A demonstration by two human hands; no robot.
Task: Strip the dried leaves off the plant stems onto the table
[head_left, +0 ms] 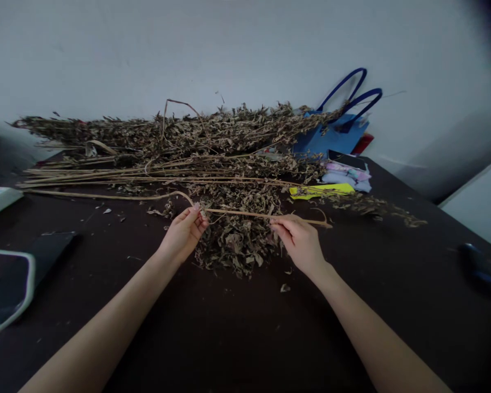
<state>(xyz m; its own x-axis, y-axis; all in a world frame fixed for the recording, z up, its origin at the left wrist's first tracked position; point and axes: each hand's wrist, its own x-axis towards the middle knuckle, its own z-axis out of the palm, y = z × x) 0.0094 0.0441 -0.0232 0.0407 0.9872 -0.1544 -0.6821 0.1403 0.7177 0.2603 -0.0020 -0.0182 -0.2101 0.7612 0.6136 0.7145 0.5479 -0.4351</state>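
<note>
A long, thin dried plant stalk (239, 212) runs crosswise above a heap of crumpled dried leaves (239, 245). My right hand (298, 238) is closed round it near its right end, which sticks out past the fingers. At the bend of the stalk, my left hand (184, 232) pinches it between thumb and fingers, with a bit of leaf at the fingertips. Left of that hand the stalk goes on toward the far left. Behind it lie several bare stalks (106, 177) and a thick bundle of dried leafy stems (180, 131).
A blue bag (331, 139) with dark handles leans near the wall. In front of it are a phone (347, 160), tissue packs (346, 177) and a yellow strip (321, 190). On the left are a white-edged device (31, 273) and a white power strip (0, 201). A dark object (480, 267) lies far right.
</note>
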